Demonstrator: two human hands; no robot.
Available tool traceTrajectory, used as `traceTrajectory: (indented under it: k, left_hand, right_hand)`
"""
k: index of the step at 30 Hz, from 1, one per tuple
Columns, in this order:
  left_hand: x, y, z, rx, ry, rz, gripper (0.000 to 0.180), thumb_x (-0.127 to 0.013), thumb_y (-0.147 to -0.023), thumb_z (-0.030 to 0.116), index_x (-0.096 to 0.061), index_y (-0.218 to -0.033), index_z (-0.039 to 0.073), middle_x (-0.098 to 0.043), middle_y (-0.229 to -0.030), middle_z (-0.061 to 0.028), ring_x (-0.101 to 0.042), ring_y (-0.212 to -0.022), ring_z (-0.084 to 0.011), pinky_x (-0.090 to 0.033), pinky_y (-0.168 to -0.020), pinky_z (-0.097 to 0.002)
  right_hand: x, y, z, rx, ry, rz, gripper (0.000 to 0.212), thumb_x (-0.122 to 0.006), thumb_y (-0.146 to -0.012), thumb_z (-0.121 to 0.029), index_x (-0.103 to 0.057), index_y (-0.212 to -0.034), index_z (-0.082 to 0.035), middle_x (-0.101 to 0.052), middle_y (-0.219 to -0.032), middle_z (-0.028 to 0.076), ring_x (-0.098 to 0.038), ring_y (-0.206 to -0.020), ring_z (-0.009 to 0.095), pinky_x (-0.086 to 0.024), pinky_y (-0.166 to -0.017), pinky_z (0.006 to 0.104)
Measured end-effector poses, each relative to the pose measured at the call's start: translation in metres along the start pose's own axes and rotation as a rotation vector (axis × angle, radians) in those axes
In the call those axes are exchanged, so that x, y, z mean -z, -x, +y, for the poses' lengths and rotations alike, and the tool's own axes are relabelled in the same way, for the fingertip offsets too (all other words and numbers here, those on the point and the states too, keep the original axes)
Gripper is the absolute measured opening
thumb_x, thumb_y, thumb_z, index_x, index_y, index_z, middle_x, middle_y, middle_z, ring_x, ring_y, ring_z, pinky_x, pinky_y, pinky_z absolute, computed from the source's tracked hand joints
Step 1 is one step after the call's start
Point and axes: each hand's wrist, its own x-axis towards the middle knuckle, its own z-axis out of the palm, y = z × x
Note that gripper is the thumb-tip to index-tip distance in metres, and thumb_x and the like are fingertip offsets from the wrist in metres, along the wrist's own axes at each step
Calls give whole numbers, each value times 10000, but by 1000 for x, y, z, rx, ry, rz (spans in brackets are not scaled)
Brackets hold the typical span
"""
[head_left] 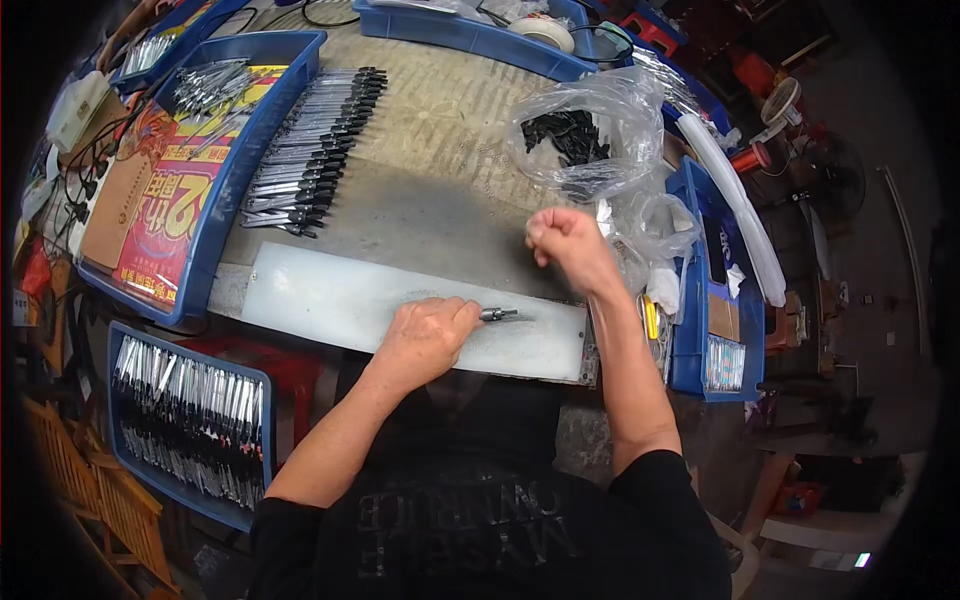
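Observation:
My left hand [430, 338] is closed around a pen [498, 314] over the long white board [310, 295] at the table's front edge. Only the pen's dark, metallic end sticks out past my fingers, pointing right; the rest is covered. Farther right, my right hand [570, 248] is raised with its fingers curled into a pinch. Whatever lies between those fingertips, if anything, is too small to name. Just beyond it sits a clear plastic bag [625, 110] with small black parts [568, 135] inside. A row of pens [305, 160] with black ends lies at the back left.
A blue tray [205, 245] with loose pen parts and printed sheets stands at the left. Below it, a blue crate [190, 345] holds many pens. Another blue tray [575, 66] is at the back. On the right are a blue bin [690, 375] and a yellow-handled tool [650, 318].

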Motion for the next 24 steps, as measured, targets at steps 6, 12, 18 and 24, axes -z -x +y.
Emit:
traceTrajectory:
  k: [6,12,18,24]
  left_hand:
    - [0,0,1,1,13,18,141,-630,-745,142,-552,-802,40,-534,-624,-76,-570,-559,-245,-455,-495,-354]
    - [-2,1,0,-3,1,25,144,-627,-748,148,-543,-802,45,-529,-615,-71,-569,-557,-241,-455,-495,-354]
    - [-2,2,0,7,-4,30,144,-629,-749,157,-544,-803,55,-528,-612,-67,-569,-562,-238,-453,-497,-356]
    - [-2,2,0,8,-6,32,152,-635,-744,162,-546,-808,56,-525,-604,-63,-570,-563,-237,-454,-497,-355]
  right_hand:
    - [-40,59,2,112,124,-51,105,-579,-828,-89,-586,-831,16,-583,-776,8,-520,-707,96,-419,-643,224]
    - [-53,66,20,329,268,54,72,-593,-795,-38,-579,-837,19,-574,-809,68,-539,-778,160,-436,-692,275]
    - [-58,70,29,397,319,157,62,-603,-785,-37,-583,-826,5,-589,-832,82,-546,-789,193,-439,-695,293]
    - [-63,71,33,417,305,214,50,-603,-788,-40,-592,-813,1,-598,-820,83,-550,-772,191,-438,-677,292]
